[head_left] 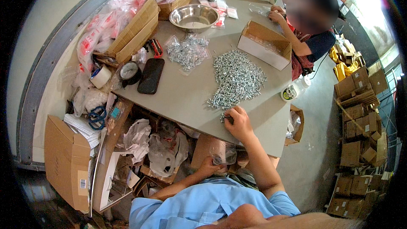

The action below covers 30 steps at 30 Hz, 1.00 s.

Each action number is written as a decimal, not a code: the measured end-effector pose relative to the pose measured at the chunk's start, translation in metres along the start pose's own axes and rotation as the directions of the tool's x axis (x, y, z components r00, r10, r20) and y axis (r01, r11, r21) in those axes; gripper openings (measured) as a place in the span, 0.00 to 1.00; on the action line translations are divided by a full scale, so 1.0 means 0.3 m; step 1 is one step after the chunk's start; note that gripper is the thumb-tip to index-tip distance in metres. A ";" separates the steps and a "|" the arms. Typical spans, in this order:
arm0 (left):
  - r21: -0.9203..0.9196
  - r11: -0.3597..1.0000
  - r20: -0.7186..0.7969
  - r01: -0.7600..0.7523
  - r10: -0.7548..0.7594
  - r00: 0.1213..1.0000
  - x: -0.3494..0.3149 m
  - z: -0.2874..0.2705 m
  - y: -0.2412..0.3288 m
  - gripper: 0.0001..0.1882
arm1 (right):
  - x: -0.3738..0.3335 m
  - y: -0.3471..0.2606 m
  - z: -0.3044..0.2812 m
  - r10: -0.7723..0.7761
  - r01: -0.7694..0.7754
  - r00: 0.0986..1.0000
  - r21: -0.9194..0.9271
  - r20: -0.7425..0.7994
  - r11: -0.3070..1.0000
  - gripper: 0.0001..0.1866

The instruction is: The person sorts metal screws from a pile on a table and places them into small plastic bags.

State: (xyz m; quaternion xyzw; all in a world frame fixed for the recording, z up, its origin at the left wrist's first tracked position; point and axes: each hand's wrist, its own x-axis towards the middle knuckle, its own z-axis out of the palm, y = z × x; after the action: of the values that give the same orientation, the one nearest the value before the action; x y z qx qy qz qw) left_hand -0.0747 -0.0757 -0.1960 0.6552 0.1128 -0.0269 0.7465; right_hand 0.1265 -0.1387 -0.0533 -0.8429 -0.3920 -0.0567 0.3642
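A heap of small silvery screws [237, 76] is spread over the grey table [186, 108]. At its near end, my right hand [239, 123] rests on the tabletop with fingers curled around a few screws [223, 118]. Below the table's front edge, close to my lap, my left hand [210, 166] grips a small clear plastic bag [227, 154]. What the bag contains, if anything, I cannot make out. Left of the heap lies a larger clear bag full of screws [186, 52].
A black phone [151, 76], tape rolls [129, 72] and a steel bowl [194, 17] stand to the left and back. An open carton [265, 44] and a white bottle [295, 89] are at the right. Across the table, another person [311, 42] handles small bags.
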 end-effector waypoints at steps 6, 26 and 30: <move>0.139 0.990 0.010 0.037 -0.039 0.999 -0.002 -0.002 0.056 0.14 | -0.013 -0.003 -0.002 -0.008 0.008 1.000 -0.009 -0.003 1.000 0.09; 0.191 0.980 -0.011 -0.057 0.060 0.998 0.009 -0.002 0.010 0.13 | -0.103 -0.051 -0.070 0.194 -0.186 0.953 -0.057 0.233 0.981 0.09; 0.028 0.999 -0.013 -0.017 0.018 1.000 0.014 0.003 -0.066 0.13 | -0.093 -0.094 -0.121 0.192 -0.281 0.846 0.110 0.498 0.953 0.10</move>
State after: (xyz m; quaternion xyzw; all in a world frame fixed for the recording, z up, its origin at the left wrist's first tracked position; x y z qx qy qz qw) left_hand -0.0742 -0.0789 -0.2159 0.6668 0.1117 -0.0176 0.7366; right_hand 0.0945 -0.1679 -0.0213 -0.8361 -0.3662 0.2356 0.3337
